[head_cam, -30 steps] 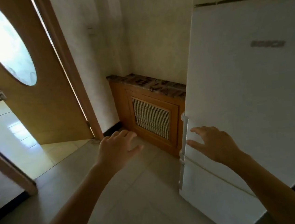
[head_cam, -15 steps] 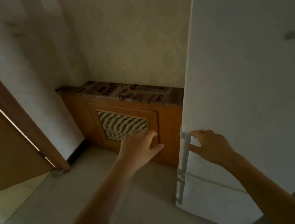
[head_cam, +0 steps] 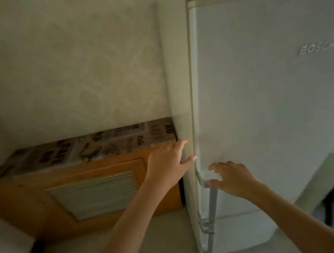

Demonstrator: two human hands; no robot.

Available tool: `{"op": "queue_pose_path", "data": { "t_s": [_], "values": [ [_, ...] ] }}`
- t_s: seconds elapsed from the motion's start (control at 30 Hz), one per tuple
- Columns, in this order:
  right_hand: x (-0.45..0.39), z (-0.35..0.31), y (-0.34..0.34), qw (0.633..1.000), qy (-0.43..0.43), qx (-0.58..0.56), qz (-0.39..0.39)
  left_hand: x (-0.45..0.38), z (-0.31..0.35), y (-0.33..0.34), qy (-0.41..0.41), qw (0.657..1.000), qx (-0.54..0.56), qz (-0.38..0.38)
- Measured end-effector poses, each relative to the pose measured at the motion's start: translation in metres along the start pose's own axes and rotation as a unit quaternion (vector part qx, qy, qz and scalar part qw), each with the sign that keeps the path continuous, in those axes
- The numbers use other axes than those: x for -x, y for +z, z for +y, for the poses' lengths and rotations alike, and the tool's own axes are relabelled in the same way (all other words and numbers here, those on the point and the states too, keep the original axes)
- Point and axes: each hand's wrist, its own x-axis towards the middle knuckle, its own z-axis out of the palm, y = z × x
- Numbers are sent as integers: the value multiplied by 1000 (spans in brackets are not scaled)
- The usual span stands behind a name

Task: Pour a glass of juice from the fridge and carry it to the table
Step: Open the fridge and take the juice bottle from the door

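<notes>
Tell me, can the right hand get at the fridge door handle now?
Probably yes: the right hand is open and already at the top of the fridge door handle, with nothing between them.

**Legible text: one brand mark, one unreadable print**

Entry 1. Raised grey lettering "BOSCH" (head_cam: 316,47) on the white upper door of the fridge (head_cam: 260,98), toward 2 o'clock in the head view. Letters slightly tilted and motion-blurred; the final H runs into a glare patch but the word reads.

Entry 2. Patterned covering (head_cam: 95,146) on top of the wooden cabinet (head_cam: 36,188), at about 9 o'clock. Dark block letters and small pictures printed across it; blur too strong, no word can be made out.

No other numbers, labels or signs can be read on the door, wall or floor.
</notes>
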Motion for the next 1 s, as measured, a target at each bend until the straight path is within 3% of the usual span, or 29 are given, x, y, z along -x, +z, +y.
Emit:
{"op": "queue_pose_path", "data": {
  "t_s": [0.23,0.5,0.77,1.0],
  "values": [
    [-18,-27,24,988,144,-59,-8,-58,-17,21,55,992,118,2],
    [-23,-56,39,978,203,-50,5,-72,-21,29,123,984,126,22],
    [-27,-61,56,965,250,-23,72,-79,-17,35,101,976,194,9],
    [-24,-66,57,962,261,-9,77,-77,-21,33,104,974,201,14]
  ]
}}
